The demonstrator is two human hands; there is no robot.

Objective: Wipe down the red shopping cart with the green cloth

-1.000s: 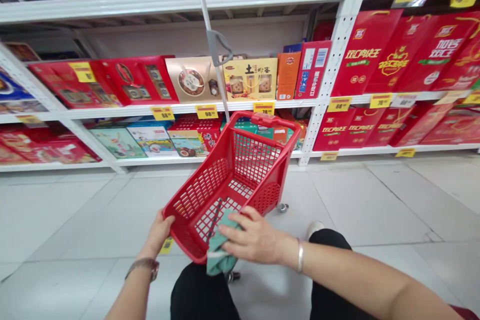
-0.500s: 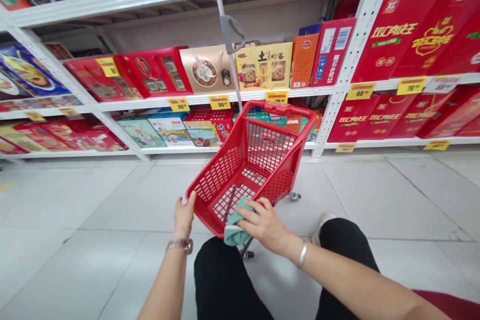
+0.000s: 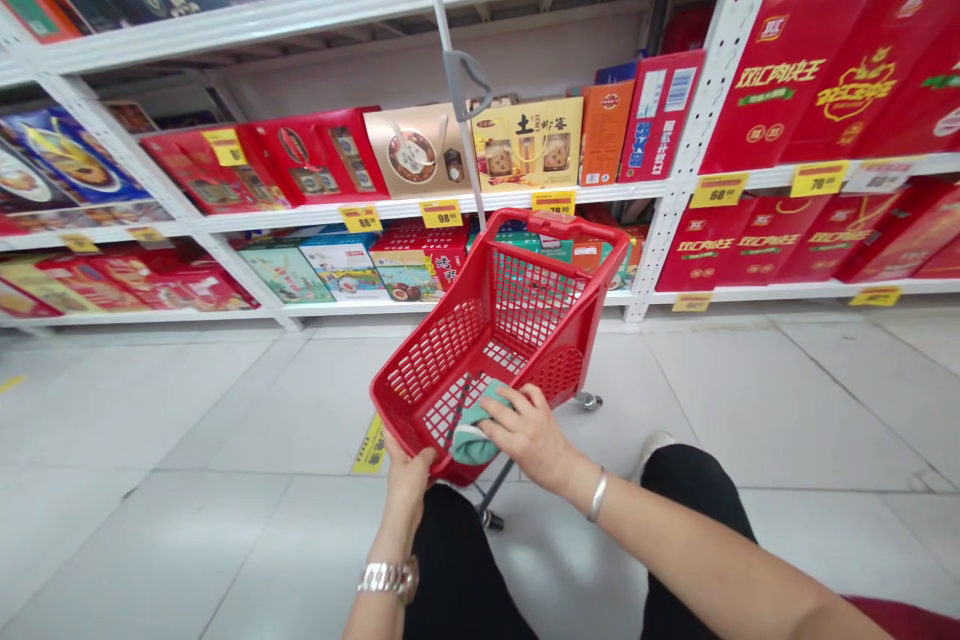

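Red basket (image 3: pixel 442 355), right hand (image 3: pixel 529 435) on cloth-like bundle (image 3: pixel 472 445)

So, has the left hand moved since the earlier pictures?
Yes: the left hand, on the red shopping basket, has gone rightward; it was left of the yellow floor sticker and now sits right of it.

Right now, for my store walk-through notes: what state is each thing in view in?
Red plastic shopping basket: tipped toward the person, holding only a cloth.
Left hand: gripping the basket's near rim.
Right hand: resting on the cloth.
Green cloth: bunched in the basket's near end.
Red gift bags: standing upright on the shelf.
Yellow price tags: fixed along the shelf edges.
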